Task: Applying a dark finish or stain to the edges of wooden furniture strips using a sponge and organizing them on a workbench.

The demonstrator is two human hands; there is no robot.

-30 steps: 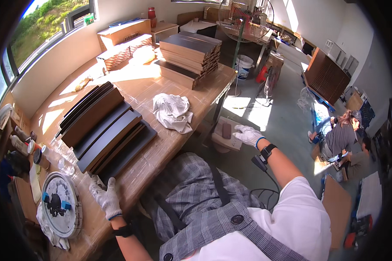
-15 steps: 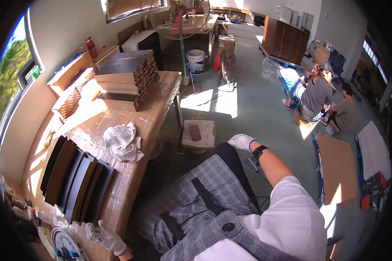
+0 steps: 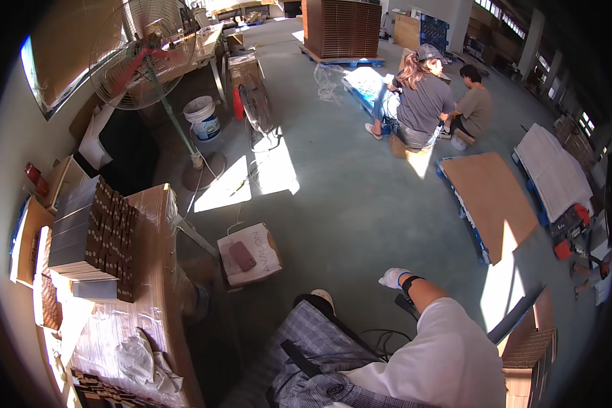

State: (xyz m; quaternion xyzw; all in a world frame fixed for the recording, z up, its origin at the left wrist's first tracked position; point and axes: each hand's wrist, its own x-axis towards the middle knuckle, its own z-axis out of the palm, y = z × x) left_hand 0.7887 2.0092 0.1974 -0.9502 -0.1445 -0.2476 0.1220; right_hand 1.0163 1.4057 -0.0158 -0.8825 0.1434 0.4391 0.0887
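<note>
My right hand (image 3: 392, 279), in a white glove, hangs over the green floor beside my knee, below a black wristband. It is small and its fingers are not clear; nothing shows in it. My left hand is out of the picture. On my left, the film-wrapped table (image 3: 158, 224) bears a tall stack of dark-faced boards (image 3: 95, 238) and a crumpled whitish cloth (image 3: 143, 362). Closer in, brown strips (image 3: 115, 389) show at the lower edge. A pinkish phone (image 3: 242, 256) lies on a white carton (image 3: 265, 262) past the table's corner.
A standing fan (image 3: 146, 58), a white bucket (image 3: 202, 119) and a floor fan (image 3: 256, 112) stand ahead. Two people sit low at right, the nearer in a grey shirt (image 3: 425, 102). A brown sheet (image 3: 489, 200) lies on a pallet; stacked cardboard pieces (image 3: 529, 350) stand at lower right.
The view has swung right. My left hand and the dark strips near it have left the picture. My right hand has come off my knee; the cardboard pieces at lower right have come into view.
</note>
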